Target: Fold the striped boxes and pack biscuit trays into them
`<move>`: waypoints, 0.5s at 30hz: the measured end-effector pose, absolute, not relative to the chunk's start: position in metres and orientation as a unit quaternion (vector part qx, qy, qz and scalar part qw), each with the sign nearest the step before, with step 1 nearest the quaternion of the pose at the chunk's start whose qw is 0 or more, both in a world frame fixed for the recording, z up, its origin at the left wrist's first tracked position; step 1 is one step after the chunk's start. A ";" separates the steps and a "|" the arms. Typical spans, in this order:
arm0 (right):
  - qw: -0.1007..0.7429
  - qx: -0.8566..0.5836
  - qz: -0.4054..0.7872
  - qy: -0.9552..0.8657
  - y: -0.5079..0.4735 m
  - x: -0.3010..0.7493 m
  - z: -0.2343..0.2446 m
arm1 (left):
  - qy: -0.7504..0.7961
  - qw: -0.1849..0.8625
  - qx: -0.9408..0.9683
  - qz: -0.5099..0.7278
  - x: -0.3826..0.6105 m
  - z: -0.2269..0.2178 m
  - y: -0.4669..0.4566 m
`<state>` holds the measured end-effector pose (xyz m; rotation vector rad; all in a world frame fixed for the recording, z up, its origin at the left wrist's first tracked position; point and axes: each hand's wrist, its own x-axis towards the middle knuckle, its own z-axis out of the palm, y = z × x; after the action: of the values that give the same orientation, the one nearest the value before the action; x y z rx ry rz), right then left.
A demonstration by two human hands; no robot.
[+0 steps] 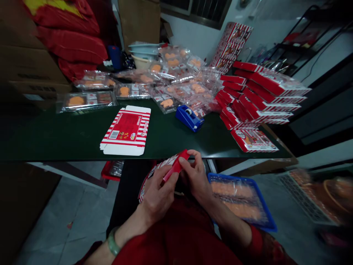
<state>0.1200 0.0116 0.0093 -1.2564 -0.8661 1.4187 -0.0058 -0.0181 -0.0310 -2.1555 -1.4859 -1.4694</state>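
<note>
Pretty snug hold here: the striped carton (176, 165) is clenched by both the left grip (157, 195) and the right grip (195, 177), pinched at its red flap so it stays steady below the edge, with a flat carton (127, 129) left within easy reach on the bench (55, 140).

- Folded carton (168, 171), bottom centre: smooth, glossy printed paperboard
- Flat carton blank (127, 129), centre: paperboard, glossy red-and-white print
- Tabletop (55, 138): smooth dark green, slight sheen
- Tape dispenser (187, 117), centre: glossy blue plastic
- Food packs (132, 91), upper centre: shiny clear plastic film
- Tray (264, 206), lower right: smooth blue plastic
</note>
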 end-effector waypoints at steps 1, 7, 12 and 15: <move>0.509 -0.521 0.580 -0.364 0.010 0.119 0.008 | -0.490 0.064 -0.718 -0.490 -0.006 -0.030 -0.018; 0.577 -0.505 0.497 -0.407 -0.006 0.106 -0.007 | -0.462 0.046 -0.699 -0.543 -0.009 -0.005 -0.022; 0.596 -0.464 0.538 -0.373 -0.005 0.089 -0.012 | -0.473 0.016 -0.647 -0.598 -0.015 0.005 -0.032; 0.564 -0.475 0.546 -0.398 -0.002 0.082 -0.017 | -0.489 0.000 -0.607 -0.626 -0.023 0.006 -0.035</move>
<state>0.0820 -0.0019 -0.0165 -1.1174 -0.9367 1.2847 -0.0231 -0.0354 0.0055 -1.9082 -1.5360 -1.9681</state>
